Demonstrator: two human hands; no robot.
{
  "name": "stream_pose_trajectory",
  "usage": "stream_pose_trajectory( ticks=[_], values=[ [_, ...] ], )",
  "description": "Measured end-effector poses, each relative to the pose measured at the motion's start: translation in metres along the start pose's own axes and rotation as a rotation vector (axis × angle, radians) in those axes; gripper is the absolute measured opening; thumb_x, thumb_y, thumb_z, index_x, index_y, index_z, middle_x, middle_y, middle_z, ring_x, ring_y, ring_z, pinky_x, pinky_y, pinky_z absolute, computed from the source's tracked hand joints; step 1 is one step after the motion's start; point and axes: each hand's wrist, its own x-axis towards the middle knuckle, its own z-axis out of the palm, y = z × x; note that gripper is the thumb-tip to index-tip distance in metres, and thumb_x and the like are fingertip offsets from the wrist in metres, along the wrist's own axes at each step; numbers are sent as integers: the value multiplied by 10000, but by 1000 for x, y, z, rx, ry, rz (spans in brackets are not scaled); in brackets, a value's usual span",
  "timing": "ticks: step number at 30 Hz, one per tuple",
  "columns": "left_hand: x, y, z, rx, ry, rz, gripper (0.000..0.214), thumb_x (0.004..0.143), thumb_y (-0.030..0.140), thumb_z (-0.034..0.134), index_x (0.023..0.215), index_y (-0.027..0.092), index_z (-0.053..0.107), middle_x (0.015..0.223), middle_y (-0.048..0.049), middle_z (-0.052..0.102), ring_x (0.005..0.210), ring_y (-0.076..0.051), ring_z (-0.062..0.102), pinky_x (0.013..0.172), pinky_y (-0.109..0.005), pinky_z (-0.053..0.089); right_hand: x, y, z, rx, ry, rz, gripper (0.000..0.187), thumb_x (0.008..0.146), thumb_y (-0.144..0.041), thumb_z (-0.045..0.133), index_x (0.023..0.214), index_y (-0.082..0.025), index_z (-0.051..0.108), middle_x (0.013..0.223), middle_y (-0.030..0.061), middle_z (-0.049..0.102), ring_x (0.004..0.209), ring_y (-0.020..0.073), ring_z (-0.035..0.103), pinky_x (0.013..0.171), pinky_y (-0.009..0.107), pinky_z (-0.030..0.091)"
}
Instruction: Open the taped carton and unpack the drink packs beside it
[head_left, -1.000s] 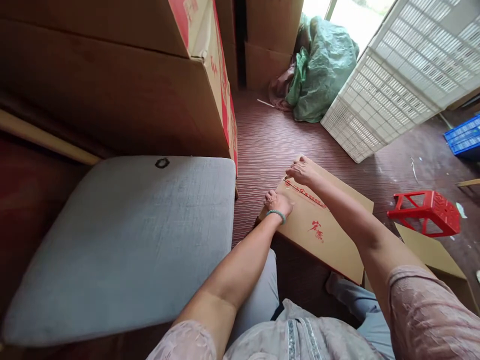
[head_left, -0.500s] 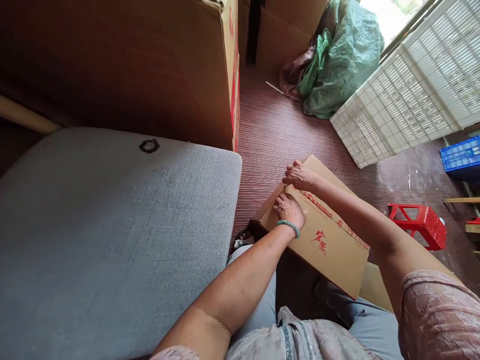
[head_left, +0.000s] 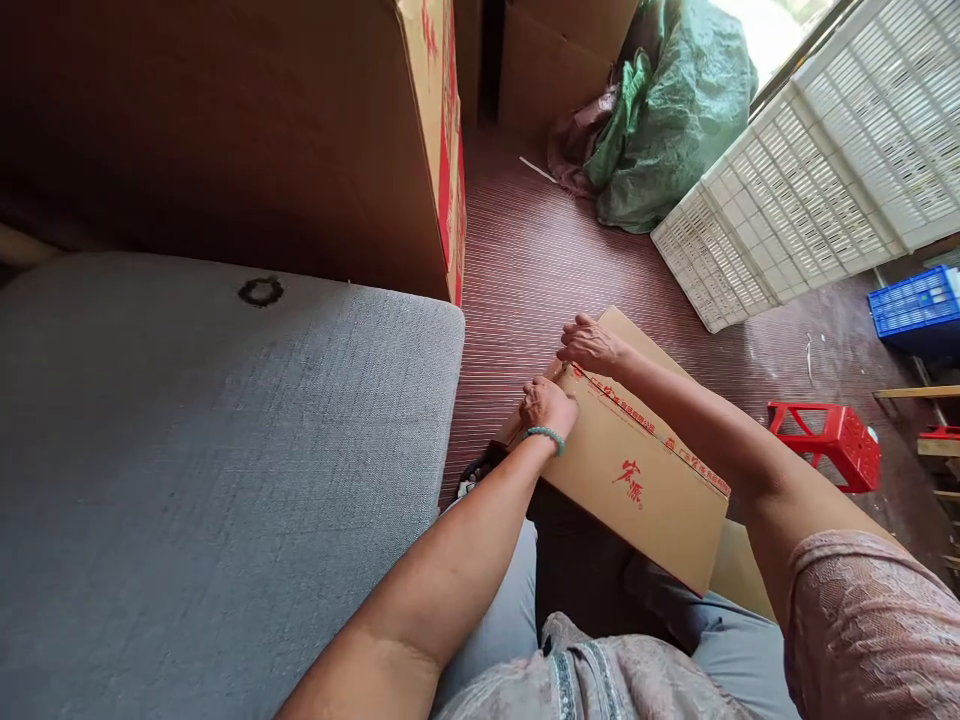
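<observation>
Carton [head_left: 664, 510] is touched at its left end by the half-curled left hand [head_left: 550, 407] and, farther out, the similarly curled right hand [head_left: 591, 345], grip indiscernible, its long axis slanting rightward, bodyward.

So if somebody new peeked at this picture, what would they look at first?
Probably the bright red stool, which stands out over at the right. Then perhaps the big grey padded top on the left, with a dark ring near its far edge. In the middle there's a red-lettered cardboard box, with the left fingers and right fingers at its left end.
</observation>
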Motion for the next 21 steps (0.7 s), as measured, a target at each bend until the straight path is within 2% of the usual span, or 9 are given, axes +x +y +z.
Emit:
stream_pose_trajectory(
  ticks=[3,6,9,11,14,17,21],
  values=[
    [4,-3,1,31,0,13,492,900,326,703,1322,93,607,1403,-276,636,1296,-348,639,1041,-417,515,0,18,4,30,7,11,289,1036,-173,477,961,-183,757,918,116,707,1002,248,513,905,406,238],
    [8,-6,1,68,-14,28,483,903,403,684,1288,112,656,1359,-259,670,1276,-356,651,1022,-423,521,-10,44,8,40,37,83,307,1016,-149,477,916,-188,765,895,125,706,1024,260,514,932,424,236],
    [11,-7,0,103,-38,39,448,863,312,672,1265,116,683,1332,-242,689,1248,-353,666,1002,-417,524,-24,60,12,34,19,175,329,1001,-133,478,868,-179,776,843,139,699,1022,274,513,938,446,233],
    [11,-6,0,126,-32,48,472,824,234,656,1276,99,673,1341,-243,680,1263,-344,656,1029,-408,512,-27,56,14,72,45,227,309,994,-131,491,919,-177,788,872,142,715,1033,274,521,936,444,234],
    [7,-4,2,164,18,87,485,817,198,624,1287,82,656,1386,-250,650,1342,-335,600,1095,-399,482,-22,33,17,147,86,244,277,971,-121,522,1021,-182,787,968,138,745,1066,266,548,949,431,250],
    [2,-5,3,220,62,100,438,829,189,590,1249,100,674,1382,-250,656,1361,-347,584,1101,-437,488,-17,20,19,223,38,277,266,959,-116,541,1051,-176,783,1031,142,757,1088,250,575,972,411,284],
    [12,-10,5,260,63,87,365,876,238,567,1187,124,720,1308,-246,709,1283,-339,658,1039,-421,534,-38,34,18,354,63,598,208,979,-151,565,928,-161,767,1037,158,757,1121,250,605,988,381,336]
  ],
)
